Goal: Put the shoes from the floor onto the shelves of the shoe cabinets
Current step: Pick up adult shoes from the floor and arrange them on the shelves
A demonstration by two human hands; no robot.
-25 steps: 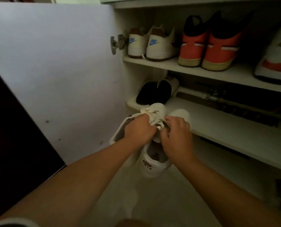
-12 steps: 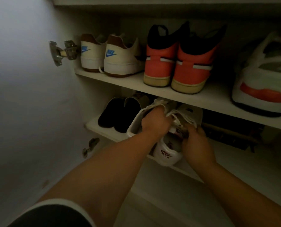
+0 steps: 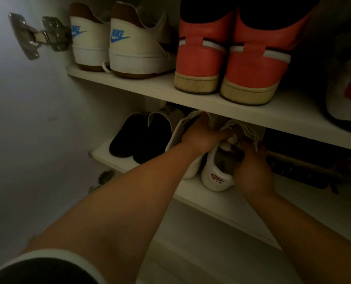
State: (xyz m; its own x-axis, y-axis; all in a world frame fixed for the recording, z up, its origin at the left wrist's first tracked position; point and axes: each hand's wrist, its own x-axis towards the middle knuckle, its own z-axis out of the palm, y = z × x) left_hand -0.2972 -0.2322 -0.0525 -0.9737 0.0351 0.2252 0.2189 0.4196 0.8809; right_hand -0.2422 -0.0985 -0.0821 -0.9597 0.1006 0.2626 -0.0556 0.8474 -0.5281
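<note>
The white sneakers (image 3: 216,178) lie on the lower shelf (image 3: 211,204), just right of the black slippers (image 3: 141,138), with their long axes pointing inward and heels toward the person. Each hand is curled round its own shoe's collar (laces partly hide the fingers) — left hand (image 3: 201,136) deeper in, right hand (image 3: 252,167) nearer the heel — so the sneakers probably need only a straight push.

The left hand (image 3: 199,136) and right hand (image 3: 252,169) each grip one of the white sneakers (image 3: 216,179), heels outward, at the lower shelf (image 3: 221,210), just beside black slippers (image 3: 141,138). Cream sneakers (image 3: 129,48) and orange high-tops (image 3: 232,66) stand on the upper shelf (image 3: 150,85).
</note>
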